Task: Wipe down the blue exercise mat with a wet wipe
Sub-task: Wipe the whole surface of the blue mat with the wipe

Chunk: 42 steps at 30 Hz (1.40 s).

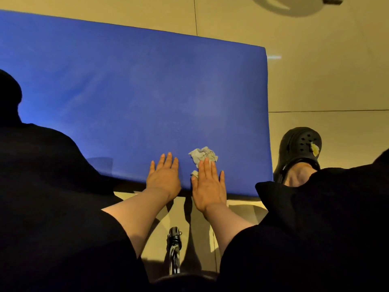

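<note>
The blue exercise mat [130, 89] lies on a beige tiled floor and fills the upper middle of the head view. A crumpled pale wet wipe [203, 155] sits on the mat near its front edge. My right hand [208, 186] lies flat with straight fingers, its fingertips pressing on the wipe's near side. My left hand [164, 175] rests flat on the mat just left of the wipe, fingers straight, holding nothing.
My foot in a black clog [300, 150] stands on the floor right of the mat. Black-clothed knees fill both lower corners. A small black metal object [174, 247] hangs below my hands. A grey round base [294, 5] shows at the top right.
</note>
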Tool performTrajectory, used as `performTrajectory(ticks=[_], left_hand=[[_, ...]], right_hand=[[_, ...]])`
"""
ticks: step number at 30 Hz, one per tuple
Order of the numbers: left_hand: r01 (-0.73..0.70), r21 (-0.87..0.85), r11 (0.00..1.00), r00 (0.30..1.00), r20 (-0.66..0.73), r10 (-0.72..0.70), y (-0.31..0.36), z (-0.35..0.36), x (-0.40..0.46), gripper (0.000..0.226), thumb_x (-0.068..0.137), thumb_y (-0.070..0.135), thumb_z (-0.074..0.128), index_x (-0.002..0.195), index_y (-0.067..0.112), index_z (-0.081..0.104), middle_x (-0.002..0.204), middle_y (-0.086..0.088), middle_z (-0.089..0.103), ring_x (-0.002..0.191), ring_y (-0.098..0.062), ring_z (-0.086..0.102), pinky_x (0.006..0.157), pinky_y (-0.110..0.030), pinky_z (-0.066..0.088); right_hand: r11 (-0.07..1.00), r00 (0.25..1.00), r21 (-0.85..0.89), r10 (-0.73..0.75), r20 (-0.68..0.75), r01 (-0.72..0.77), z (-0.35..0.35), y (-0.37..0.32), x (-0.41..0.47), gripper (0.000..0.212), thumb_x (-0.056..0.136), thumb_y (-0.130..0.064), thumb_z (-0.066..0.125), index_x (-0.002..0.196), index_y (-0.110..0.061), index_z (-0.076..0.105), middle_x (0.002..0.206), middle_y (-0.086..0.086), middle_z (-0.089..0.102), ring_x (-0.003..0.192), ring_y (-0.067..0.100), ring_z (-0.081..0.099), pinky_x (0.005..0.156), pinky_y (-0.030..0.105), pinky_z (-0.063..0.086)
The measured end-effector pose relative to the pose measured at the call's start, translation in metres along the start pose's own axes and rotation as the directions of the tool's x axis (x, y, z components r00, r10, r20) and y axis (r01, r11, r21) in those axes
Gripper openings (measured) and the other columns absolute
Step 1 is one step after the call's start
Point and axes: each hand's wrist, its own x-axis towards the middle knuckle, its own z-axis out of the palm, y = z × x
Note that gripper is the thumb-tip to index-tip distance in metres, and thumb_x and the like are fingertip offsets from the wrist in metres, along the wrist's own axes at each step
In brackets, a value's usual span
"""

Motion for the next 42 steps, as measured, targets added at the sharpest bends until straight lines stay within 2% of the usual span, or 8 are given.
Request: performTrajectory(ticks=[7, 13, 18, 27, 31, 34, 38, 42], left_hand=[[-0.051, -0.009, 0.999, 0.997, 0.060, 0.051, 0.012, 0.008, -0.030, 0.070, 0.102, 0.028, 0.041, 0.155, 0.016, -0.002, 0.162, -0.007, -0.012, 0.149, -0.025, -0.012, 0.120, -0.047, -0.001], [-0.074, 0.013, 0.997, 0.996, 0.055, 0.073, 0.012, 0.011, -0.036, 0.068, 0.100, 0.016, 0.041, 0.156, 0.016, 0.002, 0.162, -0.010, -0.011, 0.149, -0.028, -0.011, 0.120, -0.049, 0.000], [-0.077, 0.009, 0.997, 0.995, 0.061, 0.077, 0.018, 0.021, -0.043, 0.069, 0.102, 0.027, 0.042, 0.156, 0.017, 0.001, 0.162, -0.010, -0.012, 0.149, -0.028, -0.012, 0.120, -0.050, 0.000], [-0.067, -0.030, 0.997, 0.979, -0.197, 0.060, 0.023, 0.021, -0.045, 0.061, 0.098, 0.023, 0.047, 0.152, 0.016, 0.018, 0.162, -0.010, 0.010, 0.149, -0.028, 0.006, 0.121, -0.046, 0.002], [-0.118, -0.106, 0.987, 0.968, -0.236, 0.090, 0.023, 0.022, -0.037, 0.066, 0.100, 0.015, 0.044, 0.155, 0.013, 0.008, 0.163, -0.005, 0.002, 0.150, -0.019, -0.001, 0.122, -0.040, 0.000], [-0.124, -0.058, 0.991, 0.982, -0.150, 0.115, 0.015, 0.029, -0.034, 0.073, 0.099, 0.013, 0.045, 0.155, 0.013, -0.001, 0.163, -0.005, -0.008, 0.149, -0.020, -0.010, 0.122, -0.041, -0.003], [-0.114, 0.012, 0.993, 0.993, -0.029, 0.115, 0.010, 0.033, -0.025, 0.073, 0.099, 0.014, 0.042, 0.155, 0.011, -0.005, 0.162, -0.007, -0.013, 0.149, -0.023, -0.013, 0.120, -0.042, -0.004], [-0.119, 0.009, 0.993, 0.993, 0.022, 0.119, 0.014, 0.032, -0.013, 0.075, 0.099, 0.016, 0.043, 0.154, 0.011, -0.007, 0.161, -0.008, -0.016, 0.148, -0.024, -0.015, 0.119, -0.044, -0.005]], right_hand=[[0.983, 0.982, -0.029, -0.181, 0.061, 0.183, 0.013, -0.010, -0.032, 0.058, 0.105, -0.041, 0.011, 0.152, -0.021, -0.015, 0.160, -0.002, -0.021, 0.145, 0.016, -0.024, 0.119, 0.045, -0.012], [0.986, 0.987, 0.043, 0.160, 0.016, -0.161, 0.019, 0.009, -0.046, 0.061, 0.104, -0.044, 0.008, 0.153, -0.014, -0.011, 0.162, 0.002, -0.014, 0.148, 0.017, -0.016, 0.119, 0.047, -0.010], [0.996, 0.996, -0.017, -0.085, 0.023, 0.085, 0.027, -0.009, -0.059, 0.060, 0.104, -0.046, 0.010, 0.153, -0.018, -0.011, 0.161, 0.001, -0.016, 0.147, 0.018, -0.019, 0.119, 0.045, -0.011], [0.963, 0.982, 0.269, 0.046, -0.185, 0.006, 0.023, -0.006, -0.048, 0.070, 0.103, -0.037, 0.036, 0.155, -0.014, -0.005, 0.162, 0.004, -0.014, 0.149, 0.018, -0.009, 0.120, 0.029, 0.001], [0.994, 0.989, 0.055, -0.083, -0.123, 0.090, 0.011, -0.004, -0.021, 0.066, 0.104, -0.039, 0.027, 0.154, -0.018, -0.010, 0.161, 0.007, -0.018, 0.148, 0.023, -0.017, 0.120, 0.039, -0.008], [0.994, 0.992, -0.010, -0.113, -0.053, 0.112, 0.028, 0.005, -0.033, 0.066, 0.103, -0.045, 0.022, 0.153, -0.016, -0.011, 0.161, 0.006, -0.017, 0.147, 0.021, -0.019, 0.121, 0.040, -0.009], [0.994, 0.994, -0.011, -0.107, -0.006, 0.107, 0.054, 0.004, -0.057, 0.081, 0.084, -0.058, -0.017, 0.152, -0.013, -0.012, 0.161, 0.008, -0.016, 0.147, 0.020, -0.020, 0.119, 0.034, -0.013], [0.995, 0.996, 0.036, -0.090, -0.015, 0.090, 0.039, 0.013, -0.023, 0.066, 0.102, -0.051, 0.005, 0.154, -0.012, -0.005, 0.162, 0.006, -0.011, 0.148, 0.017, -0.014, 0.119, 0.031, -0.012]])
